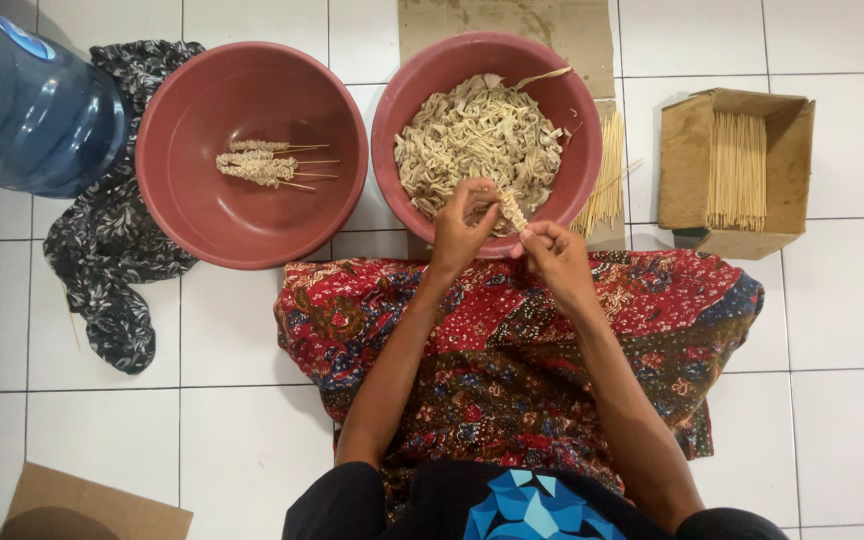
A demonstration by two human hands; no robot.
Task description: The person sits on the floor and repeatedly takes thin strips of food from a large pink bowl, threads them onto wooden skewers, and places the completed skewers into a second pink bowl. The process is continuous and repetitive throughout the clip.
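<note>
My left hand and my right hand meet over the near rim of a red basin filled with pale, stringy strips. Between them they hold a thin wooden skewer with pale strips threaded on it. My left fingers pinch the strips at its upper part; my right fingers grip its lower end. A second red basin to the left holds three finished skewers.
A cardboard box of bare skewers stands at the right, with more loose skewers beside the full basin. A blue water jug lies at top left on a dark patterned cloth. A red batik cloth covers my lap.
</note>
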